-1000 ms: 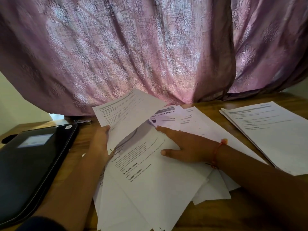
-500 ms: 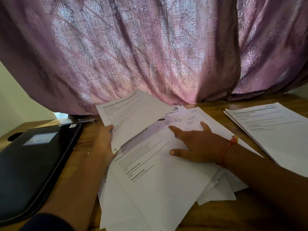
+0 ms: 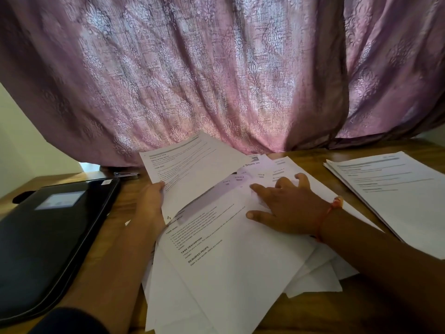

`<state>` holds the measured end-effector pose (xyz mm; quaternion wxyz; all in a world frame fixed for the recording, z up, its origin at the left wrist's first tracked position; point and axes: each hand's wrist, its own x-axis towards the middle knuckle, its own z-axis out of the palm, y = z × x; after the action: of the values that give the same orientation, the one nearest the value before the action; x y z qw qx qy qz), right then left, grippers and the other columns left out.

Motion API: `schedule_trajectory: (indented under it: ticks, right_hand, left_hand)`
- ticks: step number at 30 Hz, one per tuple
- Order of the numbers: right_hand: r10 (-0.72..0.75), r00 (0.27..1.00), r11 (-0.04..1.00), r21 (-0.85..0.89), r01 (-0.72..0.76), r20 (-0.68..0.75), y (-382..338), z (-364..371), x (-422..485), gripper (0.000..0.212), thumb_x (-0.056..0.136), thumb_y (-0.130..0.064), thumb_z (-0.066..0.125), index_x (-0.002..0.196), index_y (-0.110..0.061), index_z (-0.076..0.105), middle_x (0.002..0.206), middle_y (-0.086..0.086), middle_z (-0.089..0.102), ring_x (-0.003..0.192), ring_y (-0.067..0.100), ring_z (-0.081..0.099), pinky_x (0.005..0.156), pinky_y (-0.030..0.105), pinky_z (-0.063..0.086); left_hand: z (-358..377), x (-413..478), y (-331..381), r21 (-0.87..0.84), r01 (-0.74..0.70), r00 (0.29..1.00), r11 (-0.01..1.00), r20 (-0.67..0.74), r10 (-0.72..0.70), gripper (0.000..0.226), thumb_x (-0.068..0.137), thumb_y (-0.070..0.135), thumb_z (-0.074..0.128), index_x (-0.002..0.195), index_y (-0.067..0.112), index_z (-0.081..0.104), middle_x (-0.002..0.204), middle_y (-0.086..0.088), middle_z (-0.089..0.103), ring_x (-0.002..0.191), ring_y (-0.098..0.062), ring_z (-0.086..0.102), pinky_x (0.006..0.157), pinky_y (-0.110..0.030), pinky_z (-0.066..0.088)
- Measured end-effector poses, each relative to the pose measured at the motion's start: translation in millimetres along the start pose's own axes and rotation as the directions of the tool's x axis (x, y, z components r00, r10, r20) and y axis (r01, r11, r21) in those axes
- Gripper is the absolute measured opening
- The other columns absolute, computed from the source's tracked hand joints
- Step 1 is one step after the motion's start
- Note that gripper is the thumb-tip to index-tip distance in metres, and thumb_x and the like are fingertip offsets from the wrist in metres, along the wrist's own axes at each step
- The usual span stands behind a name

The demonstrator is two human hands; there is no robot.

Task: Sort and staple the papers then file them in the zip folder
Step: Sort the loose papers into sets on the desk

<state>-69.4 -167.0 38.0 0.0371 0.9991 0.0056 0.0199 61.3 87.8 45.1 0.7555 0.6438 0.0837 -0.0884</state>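
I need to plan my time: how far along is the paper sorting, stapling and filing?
Early. Done: one neat stack of printed sheets set aside at right. In hand: the left hand holds a lifted printed sheet, and the right hand presses on the loose white paper pile. Left: stapling and filing; the black zip folder lies closed.

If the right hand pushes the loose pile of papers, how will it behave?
The loose pile of papers already lies fanned, so sheets would probably slide apart. The sheet the left hand holds bends, so likely floppy.
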Motion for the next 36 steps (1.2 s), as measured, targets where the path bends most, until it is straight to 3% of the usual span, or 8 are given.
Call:
schedule_trajectory:
  ticks: [8, 14, 19, 23, 27, 29, 33, 36]
  right_hand:
    - [0.064, 0.997, 0.998, -0.019, -0.065, -0.032, 5.2, 6.1, -0.6, 0.112, 0.059, -0.087, -0.021, 0.152, -0.035, 0.016, 0.153, -0.008, 0.039, 0.142, 0.025, 0.032, 0.115, 0.061, 0.013]
    - [0.093, 0.996, 0.995, 0.031, -0.093, 0.014, 4.6, 0.8, -1.4, 0.091, 0.075, -0.082, -0.001, 0.15, -0.036, 0.021, 0.152, -0.006, 0.041, 0.144, 0.023, 0.03, 0.116, 0.058, 0.012]
    - [0.053, 0.998, 0.971, 0.234, -0.057, 0.025, 9.6, -2.6, -1.2, 0.079, 0.081, -0.078, 0.008, 0.148, -0.04, 0.028, 0.146, -0.006, 0.048, 0.139, 0.022, 0.036, 0.113, 0.052, 0.02]
    - [0.057, 0.996, 0.971, 0.229, -0.07, 0.065, 11.5, -2.0, -0.2, 0.07, 0.089, -0.072, 0.012, 0.146, -0.036, 0.033, 0.145, -0.001, 0.049, 0.136, 0.023, 0.04, 0.111, 0.048, 0.025]
    - [0.151, 0.981, 0.968, 0.22, -0.123, -0.12, 20.0, -2.2, 0.3, 0.044, 0.101, -0.052, 0.028, 0.136, -0.033, 0.047, 0.129, -0.001, 0.063, 0.116, 0.023, 0.057, 0.097, 0.036, 0.042]
    - [0.22, 0.967, 0.962, 0.191, -0.193, -0.131, 28.8, 0.0, 2.5, 0.041, 0.101, -0.051, 0.036, 0.132, -0.03, 0.052, 0.126, -0.002, 0.065, 0.11, 0.022, 0.06, 0.093, 0.031, 0.048]
    - [0.283, 0.958, 0.947, 0.17, -0.273, -0.041, 40.9, 1.6, 5.3, 0.054, 0.094, -0.062, 0.043, 0.135, -0.027, 0.048, 0.13, -0.001, 0.063, 0.111, 0.022, 0.061, 0.095, 0.034, 0.051]
    - [0.289, 0.957, 0.953, 0.102, -0.284, -0.039, 40.0, 5.3, 3.0, 0.07, 0.086, -0.072, 0.046, 0.139, -0.027, 0.044, 0.134, 0.002, 0.058, 0.115, 0.023, 0.057, 0.093, 0.031, 0.046]
  left_hand:
    - [-0.7, 6.3, -3.2, 0.036, -0.013, 1.0, 0.999, -0.019, 0.014, 0.017, 0.107, 0.031, 0.046, 0.117, 0.023, 0.057, 0.093, 0.0, 0.064, 0.075, -0.018, 0.059, 0.04, -0.02, 0.046]
    - [1.0, 14.8, -4.8, 0.048, -0.02, 1.0, 0.999, -0.015, 0.021, 0.019, 0.108, 0.028, 0.043, 0.119, 0.02, 0.056, 0.091, 0.001, 0.063, 0.076, -0.019, 0.06, 0.051, -0.029, 0.046]
    - [-4.6, 23.5, -7.5, 0.041, -0.003, 1.0, 0.999, 0.023, 0.002, 0.026, 0.106, 0.03, 0.047, 0.124, 0.018, 0.061, 0.107, -0.005, 0.07, 0.089, -0.026, 0.066, 0.068, -0.038, 0.054]
    - [-5.4, 26.5, -8.5, 0.039, -0.004, 1.0, 0.999, 0.02, 0.003, 0.021, 0.106, 0.029, 0.048, 0.119, 0.019, 0.06, 0.101, -0.005, 0.068, 0.084, -0.025, 0.064, 0.065, -0.037, 0.053]
    - [-5.9, 25.7, -8.2, 0.042, -0.007, 1.0, 0.999, 0.026, 0.005, 0.02, 0.106, 0.029, 0.047, 0.118, 0.018, 0.059, 0.1, -0.005, 0.067, 0.083, -0.024, 0.063, 0.062, -0.037, 0.05]
    - [-7.4, 29.2, -9.7, 0.027, -0.01, 0.999, 1.0, 0.036, 0.009, 0.025, 0.106, 0.029, 0.046, 0.123, 0.017, 0.061, 0.106, -0.004, 0.069, 0.089, -0.025, 0.066, 0.064, -0.037, 0.05]
    - [-7.6, 32.3, -10.8, 0.02, -0.015, 0.999, 1.0, 0.039, 0.014, 0.027, 0.106, 0.029, 0.046, 0.124, 0.017, 0.061, 0.109, -0.005, 0.071, 0.089, -0.024, 0.067, 0.062, -0.035, 0.051]
    - [-3.8, 31.1, -12.2, 0.035, -0.043, 0.998, 0.998, 0.038, 0.042, 0.02, 0.107, 0.027, 0.047, 0.12, 0.018, 0.06, 0.1, -0.002, 0.07, 0.081, -0.02, 0.066, 0.045, -0.025, 0.052]
